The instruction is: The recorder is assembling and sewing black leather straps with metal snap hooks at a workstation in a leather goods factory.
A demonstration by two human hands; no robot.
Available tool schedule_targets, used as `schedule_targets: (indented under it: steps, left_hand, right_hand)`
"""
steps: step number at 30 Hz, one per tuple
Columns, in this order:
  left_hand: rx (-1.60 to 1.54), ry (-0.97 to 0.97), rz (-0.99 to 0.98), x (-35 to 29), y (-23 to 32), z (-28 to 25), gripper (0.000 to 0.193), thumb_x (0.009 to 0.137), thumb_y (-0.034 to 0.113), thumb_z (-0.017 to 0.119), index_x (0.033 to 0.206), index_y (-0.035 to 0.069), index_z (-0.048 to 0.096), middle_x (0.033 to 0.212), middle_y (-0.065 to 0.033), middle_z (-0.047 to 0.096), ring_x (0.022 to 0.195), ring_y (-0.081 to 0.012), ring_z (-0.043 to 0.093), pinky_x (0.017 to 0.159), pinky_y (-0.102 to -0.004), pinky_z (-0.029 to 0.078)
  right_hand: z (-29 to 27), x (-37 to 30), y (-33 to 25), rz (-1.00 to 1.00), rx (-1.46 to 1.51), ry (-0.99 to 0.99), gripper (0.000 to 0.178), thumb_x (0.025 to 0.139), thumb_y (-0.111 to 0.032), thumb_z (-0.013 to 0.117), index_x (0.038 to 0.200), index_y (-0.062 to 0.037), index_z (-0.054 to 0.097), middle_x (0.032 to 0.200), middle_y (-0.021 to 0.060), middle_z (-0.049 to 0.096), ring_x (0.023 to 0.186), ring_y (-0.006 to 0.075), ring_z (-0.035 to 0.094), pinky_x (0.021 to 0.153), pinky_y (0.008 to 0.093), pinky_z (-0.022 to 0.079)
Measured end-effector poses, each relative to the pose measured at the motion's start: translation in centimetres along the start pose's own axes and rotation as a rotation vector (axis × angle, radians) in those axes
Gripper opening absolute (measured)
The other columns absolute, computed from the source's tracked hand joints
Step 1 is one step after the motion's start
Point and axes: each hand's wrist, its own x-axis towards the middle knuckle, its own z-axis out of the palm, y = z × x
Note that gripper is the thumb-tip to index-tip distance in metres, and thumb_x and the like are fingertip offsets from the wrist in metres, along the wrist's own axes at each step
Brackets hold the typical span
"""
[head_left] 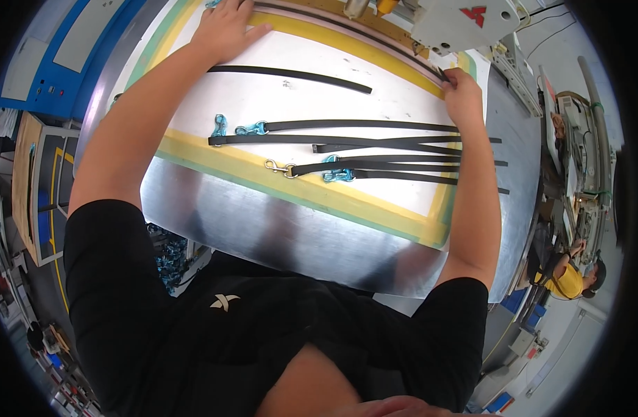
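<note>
A long black strap [392, 43] lies along the far side of the white work board [374, 111], beside a yellow strip. My right hand [463, 97] pinches its right end between thumb and fingers. At the far left, my left hand [224, 33] rests near the strap's other end, thumb stretched out; its fingertips are partly cut off by the picture's edge. Below it lies a shorter black strap [291, 74]. Nearer me are several black straps [360, 126] with blue-wrapped clips [251, 129] and one bare metal snap hook [280, 168].
A white machine head [461, 24] overhangs the board at the far right. The board sits on a shiny steel table [298, 243]. A blue cabinet [76, 66] stands left, with blue-wrapped parts [167, 257] below the table edge. A person in yellow [567, 279] is at far right.
</note>
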Motion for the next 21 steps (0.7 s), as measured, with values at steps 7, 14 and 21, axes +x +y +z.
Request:
schedule_targets:
  steps: [7,14,21]
  left_hand:
    - [-0.015,-0.025,0.005,0.5,0.3,-0.4,0.071,0.104,0.063,0.047,0.149,0.009,0.051,0.148,-0.0173,0.052,0.141,-0.0327,0.048,0.118,-0.0466,0.034]
    - [-0.010,-0.024,-0.022,0.3,0.7,-0.6,0.072,0.102,0.065,0.048,0.148,0.009,0.051,0.147,-0.0173,0.053,0.141,-0.0326,0.048,0.118,-0.0475,0.034]
    - [-0.031,-0.017,0.005,0.9,2.0,-1.0,0.072,0.102,0.065,0.047,0.146,0.007,0.053,0.143,-0.0171,0.055,0.137,-0.0339,0.051,0.114,-0.0505,0.038]
  right_hand:
    - [-2.6,-2.7,0.2,-0.025,0.021,0.017,0.040,0.087,-0.020,0.078,0.123,-0.0029,0.071,0.121,0.0184,0.072,0.115,0.0353,0.068,0.099,0.0415,0.053]
    - [-6.5,-13.2,-4.6,-0.244,0.137,-0.465,0.086,0.062,-0.030,0.096,0.139,-0.0108,0.062,0.130,0.0099,0.059,0.118,0.0323,0.063,0.099,0.0406,0.051]
    - [-5.7,-16.8,-5.2,-0.252,0.023,-0.352,0.060,0.079,-0.034,0.086,0.132,-0.0138,0.065,0.126,0.0089,0.059,0.109,0.0331,0.066,0.093,0.0430,0.054]
